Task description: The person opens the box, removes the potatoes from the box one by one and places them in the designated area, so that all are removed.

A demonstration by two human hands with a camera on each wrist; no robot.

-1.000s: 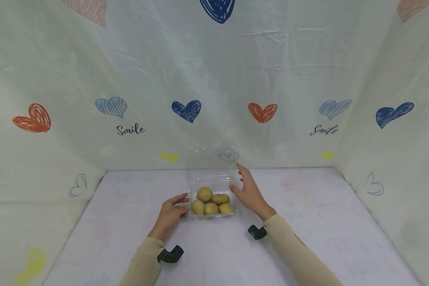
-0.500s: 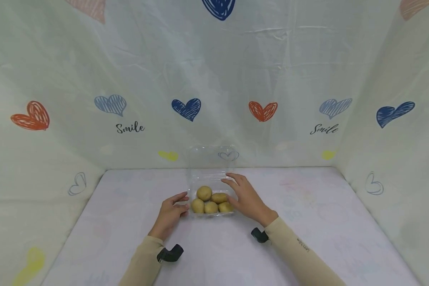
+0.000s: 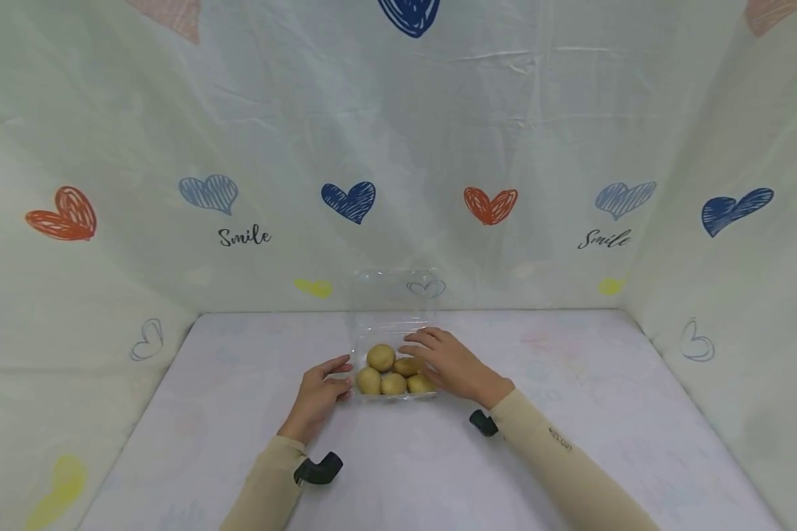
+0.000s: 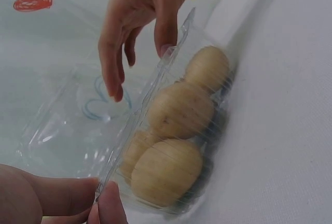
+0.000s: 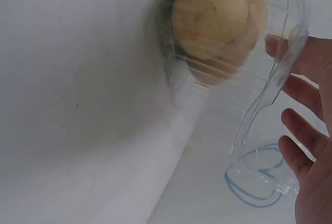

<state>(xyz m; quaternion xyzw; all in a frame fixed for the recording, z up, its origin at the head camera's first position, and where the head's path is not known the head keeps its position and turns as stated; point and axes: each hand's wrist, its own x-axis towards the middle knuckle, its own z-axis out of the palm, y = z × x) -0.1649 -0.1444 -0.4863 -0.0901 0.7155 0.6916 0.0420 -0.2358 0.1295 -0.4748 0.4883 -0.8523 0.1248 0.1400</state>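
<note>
A clear plastic clamshell box (image 3: 395, 397) stands on the table with its lid (image 3: 388, 295) raised at the back. Several yellow-brown potatoes (image 3: 381, 358) lie inside. My left hand (image 3: 314, 396) pinches the box's left rim between thumb and fingers, as the left wrist view shows at the plastic edge (image 4: 136, 117). Over the right side of the box is my right hand (image 3: 454, 366), fingers spread and partly bent, holding nothing. Its thumb overlaps the right-hand potatoes in the head view and reaches the rim in the right wrist view (image 5: 311, 125).
A white table (image 3: 239, 383) carries the box near its back edge. Behind and at both sides hangs a pale sheet (image 3: 398, 133) printed with hearts and "Smile". Dark wrist-worn pieces (image 3: 319, 470) stick out from both beige sleeves (image 3: 558, 457).
My right hand has moved from beside the raised lid leftward and down, over the right-hand potatoes. My left hand stays at the box's left rim; the potatoes have not moved.
</note>
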